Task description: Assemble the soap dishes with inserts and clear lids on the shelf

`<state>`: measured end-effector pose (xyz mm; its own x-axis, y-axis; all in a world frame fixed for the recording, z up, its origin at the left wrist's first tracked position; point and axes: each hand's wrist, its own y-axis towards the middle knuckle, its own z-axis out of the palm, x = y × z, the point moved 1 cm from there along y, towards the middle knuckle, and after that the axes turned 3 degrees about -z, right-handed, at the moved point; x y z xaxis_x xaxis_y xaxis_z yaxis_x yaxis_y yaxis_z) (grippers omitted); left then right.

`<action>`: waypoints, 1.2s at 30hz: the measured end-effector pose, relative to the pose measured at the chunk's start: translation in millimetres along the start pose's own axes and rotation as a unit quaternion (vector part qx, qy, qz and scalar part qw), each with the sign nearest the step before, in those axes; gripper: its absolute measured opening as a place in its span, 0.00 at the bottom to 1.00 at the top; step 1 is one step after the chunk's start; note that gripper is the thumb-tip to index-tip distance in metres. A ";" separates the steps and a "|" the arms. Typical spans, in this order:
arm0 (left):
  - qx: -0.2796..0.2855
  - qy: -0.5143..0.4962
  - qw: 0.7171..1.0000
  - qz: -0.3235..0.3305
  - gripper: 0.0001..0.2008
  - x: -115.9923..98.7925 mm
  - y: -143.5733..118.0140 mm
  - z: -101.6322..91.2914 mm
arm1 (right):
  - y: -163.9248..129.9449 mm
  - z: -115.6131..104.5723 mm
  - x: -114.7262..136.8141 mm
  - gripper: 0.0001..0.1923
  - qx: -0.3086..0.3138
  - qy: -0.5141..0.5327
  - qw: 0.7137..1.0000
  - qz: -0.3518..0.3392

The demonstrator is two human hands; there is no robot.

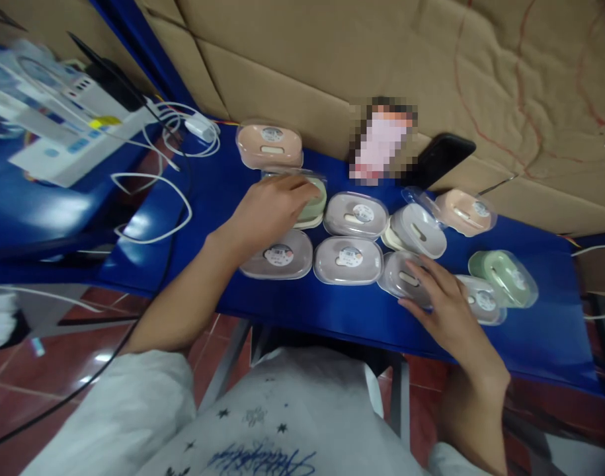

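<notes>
Cardboard backs a blue table (302,301) strewn with small lidded cases. The left hand (270,208) cups a green case (315,201), fingers closed over it. The right hand (443,304) rests open on a grey case (404,274). Both look light, rigid and slick; the sides seem best to grasp.

Blue table (332,311) against cardboard wall (332,59); glossy red tile floor (49,370); white cables (153,182) left.
</notes>
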<state>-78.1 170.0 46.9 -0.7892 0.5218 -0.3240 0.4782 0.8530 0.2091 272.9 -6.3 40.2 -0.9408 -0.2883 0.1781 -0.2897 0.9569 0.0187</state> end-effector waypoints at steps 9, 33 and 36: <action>-0.016 -0.032 0.999 0.023 0.24 -11.1 -108.9 -11.7 | -7.7 -14.2 -6.3 0.22 -0.070 0.058 0.995 0.046; -0.056 0.008 0.996 -0.064 0.13 -35.2 -157.2 43.5 | 55.5 8.3 59.4 0.21 -0.063 0.028 0.993 -0.092; -0.050 0.004 0.996 -0.067 0.10 -34.9 -154.2 44.6 | 44.2 20.3 79.0 0.19 -0.025 0.033 0.989 -0.139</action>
<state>-107.1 20.7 -15.2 -0.8469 0.4029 -0.3471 0.3276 0.9094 0.2563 182.2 12.5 35.0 -0.8122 -0.5389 0.2235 -0.5248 0.8422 0.1239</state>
